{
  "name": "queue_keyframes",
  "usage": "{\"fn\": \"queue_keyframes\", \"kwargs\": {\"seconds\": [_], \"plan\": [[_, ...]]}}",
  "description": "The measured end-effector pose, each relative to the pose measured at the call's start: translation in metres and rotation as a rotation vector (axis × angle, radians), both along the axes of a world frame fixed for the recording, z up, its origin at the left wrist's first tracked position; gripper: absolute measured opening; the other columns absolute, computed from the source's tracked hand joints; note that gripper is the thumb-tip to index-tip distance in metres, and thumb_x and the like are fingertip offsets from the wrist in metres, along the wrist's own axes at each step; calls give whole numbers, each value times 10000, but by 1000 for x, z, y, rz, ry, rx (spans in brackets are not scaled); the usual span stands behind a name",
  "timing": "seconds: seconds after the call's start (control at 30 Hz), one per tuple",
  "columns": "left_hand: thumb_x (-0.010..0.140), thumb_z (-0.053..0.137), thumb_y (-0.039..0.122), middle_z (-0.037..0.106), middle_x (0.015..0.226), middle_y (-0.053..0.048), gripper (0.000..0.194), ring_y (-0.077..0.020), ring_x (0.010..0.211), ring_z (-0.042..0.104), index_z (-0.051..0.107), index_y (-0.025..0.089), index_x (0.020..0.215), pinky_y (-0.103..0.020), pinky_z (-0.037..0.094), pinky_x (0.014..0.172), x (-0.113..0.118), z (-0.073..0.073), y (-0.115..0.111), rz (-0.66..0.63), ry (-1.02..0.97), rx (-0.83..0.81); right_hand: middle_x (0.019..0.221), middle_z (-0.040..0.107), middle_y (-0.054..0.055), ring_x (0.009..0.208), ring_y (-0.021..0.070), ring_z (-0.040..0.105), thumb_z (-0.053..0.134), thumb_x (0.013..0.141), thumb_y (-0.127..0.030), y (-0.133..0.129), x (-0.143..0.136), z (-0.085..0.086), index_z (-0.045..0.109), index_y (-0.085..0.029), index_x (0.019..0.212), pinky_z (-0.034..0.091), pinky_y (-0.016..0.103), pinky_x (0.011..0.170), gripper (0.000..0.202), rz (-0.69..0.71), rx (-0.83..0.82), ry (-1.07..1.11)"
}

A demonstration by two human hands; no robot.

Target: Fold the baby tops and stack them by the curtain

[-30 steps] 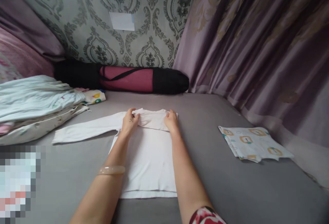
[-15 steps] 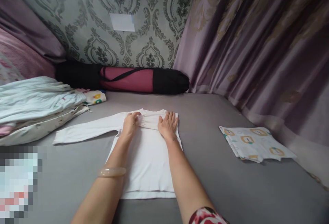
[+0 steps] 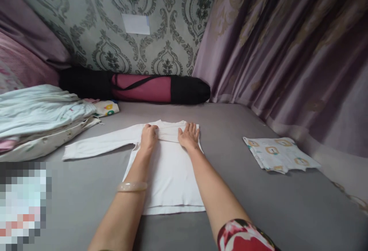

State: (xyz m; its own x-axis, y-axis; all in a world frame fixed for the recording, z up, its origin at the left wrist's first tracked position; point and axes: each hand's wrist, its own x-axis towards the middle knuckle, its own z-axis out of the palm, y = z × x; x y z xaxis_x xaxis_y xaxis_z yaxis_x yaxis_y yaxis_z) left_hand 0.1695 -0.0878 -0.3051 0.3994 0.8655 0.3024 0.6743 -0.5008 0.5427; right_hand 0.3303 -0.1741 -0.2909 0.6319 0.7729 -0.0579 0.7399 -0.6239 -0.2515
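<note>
A white long-sleeved shirt [image 3: 172,178] lies flat on the grey sheet, one sleeve stretched out to the left and the other folded across the upper chest. My left hand [image 3: 148,136] has its fingers curled and closed on the folded sleeve, near the left shoulder; a pale bangle [image 3: 132,187] is round that wrist. With fingers spread, my right hand [image 3: 189,135] rests flat on the shirt by its right shoulder.
A black and pink rolled bag [image 3: 140,88] lies along the patterned wall. Heaped clothes [image 3: 43,109] are on the left. A folded cloth with yellow prints [image 3: 278,153] lies to the right on the grey sheet [image 3: 276,208], near the purple curtain [image 3: 258,43].
The view has shifted slightly. My left hand has moved a little to the right along the folded sleeve, while my right hand remains at the right shoulder.
</note>
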Motion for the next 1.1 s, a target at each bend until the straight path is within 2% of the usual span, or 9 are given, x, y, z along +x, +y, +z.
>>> {"fn": "queue_keyframes", "kwargs": {"seconds": [0.2, 0.3, 0.37, 0.43, 0.53, 0.6, 0.87, 0.97, 1.1], "plan": [[773, 432, 31, 607, 959, -104, 392, -215, 952, 578, 715, 123, 1027, -337, 447, 914, 4, 6, -6, 58, 80, 4, 1604, 162, 171, 1485, 288, 71, 284, 988, -422, -4, 5, 7, 228, -23, 1517, 44, 480, 1181, 665, 24, 14, 26], [859, 477, 162, 592, 1130, -158, 314, -287, 1051, 548, 703, 150, 1077, -412, 451, 901, 5, 16, -10, 148, 93, 47, 1600, 169, 181, 1483, 293, 88, 290, 984, -374, -8, 4, 14, 234, -11, 1511, 61, 489, 1180, 642, 57, 52, 12], [897, 464, 222, 584, 1196, -170, 309, -315, 1089, 530, 688, 164, 1102, -444, 446, 911, 9, 23, -13, 152, 71, 93, 1601, 165, 179, 1486, 284, 79, 272, 987, -342, -11, -4, 18, 235, -3, 1509, 42, 477, 1185, 623, 166, 93, -43], [911, 414, 178, 631, 1131, -156, 331, -288, 1071, 551, 667, 152, 1122, -425, 442, 940, 15, 26, -15, 57, 32, 112, 1604, 163, 163, 1490, 265, 66, 254, 991, -324, -12, -18, 21, 237, -10, 1512, 23, 455, 1190, 609, 355, 92, -71], [864, 386, 79, 670, 1083, -141, 397, -239, 1057, 588, 608, 113, 1191, -366, 445, 970, 23, 23, -17, -72, -27, 76, 1611, 140, 138, 1493, 246, 50, 255, 988, -308, -11, -40, 24, 218, -46, 1527, 29, 448, 1194, 601, 634, 13, -56], [817, 405, 51, 664, 1129, -152, 451, -237, 1088, 591, 569, 91, 1236, -359, 446, 982, 24, 20, -16, -52, -47, 38, 1616, 124, 126, 1493, 248, 51, 262, 985, -302, -10, -50, 23, 204, -74, 1536, 51, 464, 1193, 599, 737, -16, -43], [833, 386, 57, 670, 1101, -170, 414, -260, 1084, 614, 570, 84, 1202, -367, 470, 933, 5, 23, -4, 200, 50, -38, 1600, 228, 100, 1479, 294, 131, 265, 1012, -384, -7, -49, 18, 304, -247, 1508, 84, 610, 1145, 516, 790, 55, 103], [909, 396, 155, 662, 1098, -204, 320, -284, 1105, 603, 601, 57, 1135, -364, 454, 943, 3, 26, -7, 223, 169, -78, 1543, 349, 114, 1432, 267, 253, 346, 996, -300, -7, -47, 17, 413, -201, 1438, 156, 544, 1149, 457, 766, 132, 83], [936, 435, 283, 653, 1107, -208, 318, -293, 1060, 620, 603, 73, 1106, -352, 464, 888, 4, 30, -12, 250, 275, -137, 1227, 588, 121, 1159, 239, 491, 420, 980, -254, -8, -50, 14, 638, -171, 1123, 356, 396, 1014, 274, 715, 254, -124]]}}
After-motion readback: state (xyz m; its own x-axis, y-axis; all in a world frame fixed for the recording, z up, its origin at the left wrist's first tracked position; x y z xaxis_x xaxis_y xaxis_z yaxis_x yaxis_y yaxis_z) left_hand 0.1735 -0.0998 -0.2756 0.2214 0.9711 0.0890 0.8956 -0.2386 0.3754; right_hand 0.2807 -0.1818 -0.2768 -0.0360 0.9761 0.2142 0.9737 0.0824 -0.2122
